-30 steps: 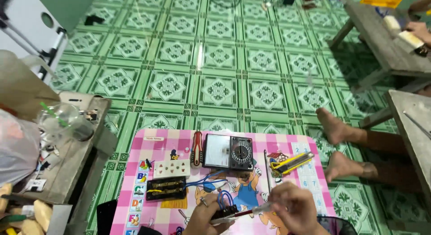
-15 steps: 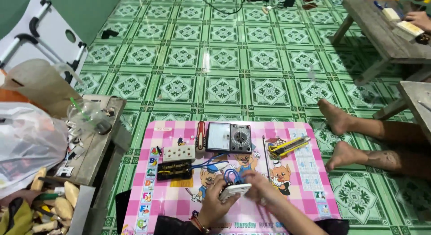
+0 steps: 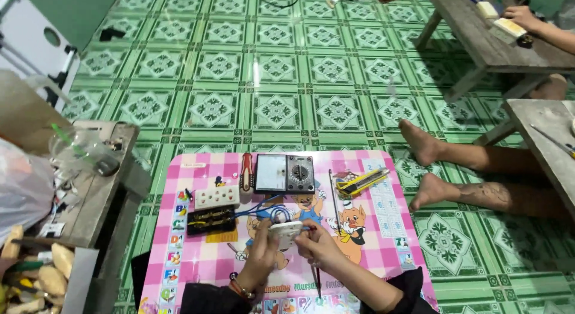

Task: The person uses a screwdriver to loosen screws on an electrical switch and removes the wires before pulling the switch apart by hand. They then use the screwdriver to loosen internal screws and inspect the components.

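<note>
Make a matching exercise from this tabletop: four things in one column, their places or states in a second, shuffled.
Things:
1. white part
2. meter
3. red-handled screwdriver
4. black holder

Places:
A. just left of the meter
B. held in both hands
C. below the white block
D. at the pink table's far edge, centre

Pairs: 1-B, 2-D, 3-A, 4-C

- Left hand [image 3: 262, 258]: bare, with a beaded bracelet of dark and orange beads at the wrist.
- Right hand [image 3: 317, 245]: bare, no rings visible.
- Both forearms end in black sleeves.
</note>
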